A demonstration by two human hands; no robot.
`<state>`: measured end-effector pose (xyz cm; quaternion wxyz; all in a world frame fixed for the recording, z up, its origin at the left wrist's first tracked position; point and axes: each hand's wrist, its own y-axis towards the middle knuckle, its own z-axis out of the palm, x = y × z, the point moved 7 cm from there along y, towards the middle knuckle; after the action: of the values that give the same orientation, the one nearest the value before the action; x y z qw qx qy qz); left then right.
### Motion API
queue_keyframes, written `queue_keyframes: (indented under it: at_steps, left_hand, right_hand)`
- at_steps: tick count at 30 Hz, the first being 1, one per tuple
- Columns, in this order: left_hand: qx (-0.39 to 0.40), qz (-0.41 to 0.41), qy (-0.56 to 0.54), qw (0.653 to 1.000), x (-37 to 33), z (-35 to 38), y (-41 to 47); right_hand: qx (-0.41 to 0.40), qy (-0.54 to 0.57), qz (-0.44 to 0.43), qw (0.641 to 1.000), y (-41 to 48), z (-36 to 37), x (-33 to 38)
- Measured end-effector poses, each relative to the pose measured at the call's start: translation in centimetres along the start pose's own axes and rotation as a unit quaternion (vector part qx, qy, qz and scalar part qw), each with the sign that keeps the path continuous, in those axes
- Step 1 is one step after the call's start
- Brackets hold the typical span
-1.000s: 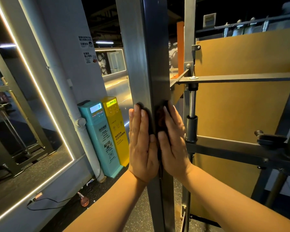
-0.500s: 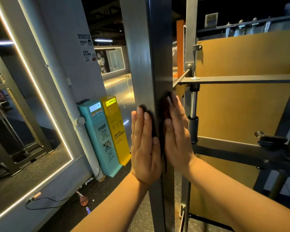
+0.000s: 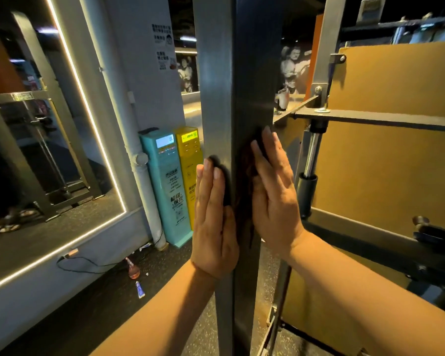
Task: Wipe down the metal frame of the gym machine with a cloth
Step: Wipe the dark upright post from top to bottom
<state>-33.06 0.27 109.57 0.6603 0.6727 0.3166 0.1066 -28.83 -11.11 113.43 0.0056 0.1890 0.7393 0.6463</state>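
Observation:
A square grey metal upright point(image 3: 231, 73) of the gym machine rises straight in front of me. A dark cloth point(image 3: 244, 199) is wrapped around its front corner at chest height. My left hand point(image 3: 212, 222) presses flat on the cloth against the post's left face, fingers straight and pointing up. My right hand point(image 3: 274, 191) presses flat on the cloth against the right face, a little higher than the left. Most of the cloth is hidden under my palms.
A steel crossbar point(image 3: 383, 118) and a chrome shock rod point(image 3: 310, 160) stand just right of the post, before a tan panel point(image 3: 396, 163). Teal point(image 3: 168, 186) and yellow point(image 3: 190, 160) charging kiosks stand left by a lit mirror point(image 3: 36, 150). Small bottles point(image 3: 134, 272) lie on the floor.
Both hands have slid upward along the post with the cloth under them, the right hand rising more than the left.

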Motion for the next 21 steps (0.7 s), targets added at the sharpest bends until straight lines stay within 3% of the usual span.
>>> queue_keyframes:
  at_steps: [4, 10, 17, 21]
  left_hand:
    - [-0.018, 0.010, 0.011, 1.000, -0.3, 0.1, -0.2]
    - [-0.022, -0.018, 0.027, 0.999, 0.1, 0.1, -1.5]
    - [-0.010, -0.041, 0.022, 0.999, 0.3, 0.2, -2.7]
    - [-0.008, -0.041, 0.025, 0.999, 0.2, 0.2, -2.9]
  right_hand:
    - [-0.002, 0.025, 0.007, 1.000, -2.8, 0.6, 0.3]
    - [0.078, -0.008, -0.046, 0.996, -10.2, 2.0, -0.5]
    - [-0.009, 0.024, -0.022, 0.999, -3.5, 0.9, 0.5]
    - [0.028, 0.014, -0.043, 0.999, -7.8, 1.6, -0.1]
